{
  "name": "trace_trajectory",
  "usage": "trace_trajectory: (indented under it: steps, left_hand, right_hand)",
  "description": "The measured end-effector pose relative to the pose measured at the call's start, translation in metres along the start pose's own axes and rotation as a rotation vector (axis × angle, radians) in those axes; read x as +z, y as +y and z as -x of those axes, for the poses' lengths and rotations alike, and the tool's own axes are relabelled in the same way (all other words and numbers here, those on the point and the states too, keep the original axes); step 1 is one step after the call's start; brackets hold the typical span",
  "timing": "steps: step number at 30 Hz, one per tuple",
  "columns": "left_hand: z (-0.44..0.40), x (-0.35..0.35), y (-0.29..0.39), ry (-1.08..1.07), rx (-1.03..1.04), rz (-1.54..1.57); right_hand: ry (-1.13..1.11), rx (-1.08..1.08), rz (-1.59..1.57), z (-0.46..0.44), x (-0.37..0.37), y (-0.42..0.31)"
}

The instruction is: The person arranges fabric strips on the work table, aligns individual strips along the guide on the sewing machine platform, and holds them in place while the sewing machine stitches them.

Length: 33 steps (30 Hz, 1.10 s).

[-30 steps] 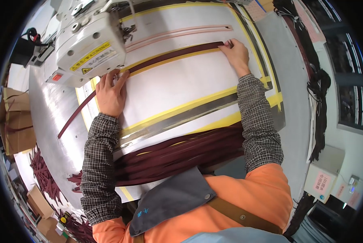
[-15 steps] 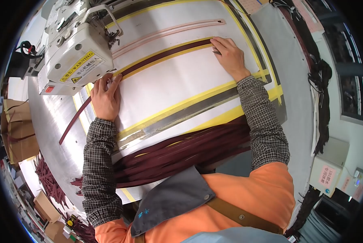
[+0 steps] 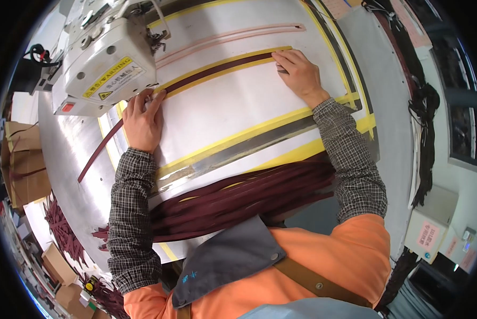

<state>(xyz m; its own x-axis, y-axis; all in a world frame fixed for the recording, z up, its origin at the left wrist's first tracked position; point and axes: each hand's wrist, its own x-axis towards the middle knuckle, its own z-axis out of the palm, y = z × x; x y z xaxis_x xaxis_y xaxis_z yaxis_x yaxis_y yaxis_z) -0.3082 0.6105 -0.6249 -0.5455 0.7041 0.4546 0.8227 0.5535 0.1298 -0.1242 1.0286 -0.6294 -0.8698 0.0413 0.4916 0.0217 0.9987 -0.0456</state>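
Strap (image 3: 220, 69), dark maroon, lies flat to the right of the sewing machine (image 3: 108, 64), between two lines of yellow tape (image 3: 282, 49). Long axis: from the machine's near corner out to the right, sloping a little away from me, slightly bowed. Its loose tail runs on the near side of the machine, past my left hand (image 3: 143, 121), over bare metal.

Hands well apart, strap stretched between them, both touching it. Left is the nearer to the machine, just beside its near corner: wrist low, fingers pointing away from me, thumb and forefinger on the strap. Right hand (image 3: 301, 76) well out to the machine's right, at the strap's far end; forearm angled inward, fingers bunched, tips pointing back toward the machine. Pinching or only pressing, either hand: cannot tell. Small dark thing under the right fingers, too small to make out.

Heap of like straps (image 3: 233, 199) on my side of the machine, off to its right.
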Motion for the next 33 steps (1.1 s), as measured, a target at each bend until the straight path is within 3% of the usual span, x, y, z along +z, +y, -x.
trace_trajectory:
  steps: [5,11,13,16,20,22,26,33]
  left_hand:
    - [0.0,0.004,-0.002,0.011,-0.015,0.006]
    - [0.001,0.003,-0.001,0.009,-0.027,0.008]
    - [0.002,0.006,-0.003,0.011,-0.023,0.005]
    - [0.002,0.005,-0.003,0.004,-0.033,0.014]
    - [0.002,0.006,-0.003,0.003,-0.026,0.023]
    - [0.003,0.007,-0.003,0.009,-0.026,0.019]
    - [0.001,0.004,-0.002,0.009,-0.026,0.019]
    - [0.001,0.003,-0.001,0.018,-0.016,0.0]
  right_hand:
    - [-0.078,0.064,0.132,-0.015,0.007,-0.027]
    - [-0.232,0.042,0.077,-0.051,0.027,-0.14]
    - [-0.075,-0.118,0.134,-0.056,0.051,-0.171]
    - [-0.071,-0.159,-0.003,-0.067,0.048,-0.205]
    - [0.056,-0.08,-0.012,-0.051,0.047,-0.147]
    - [0.02,0.12,0.025,-0.035,0.032,-0.095]
    - [0.025,0.208,0.15,-0.001,0.007,-0.001]
    - [0.05,0.222,0.095,0.011,0.005,0.007]
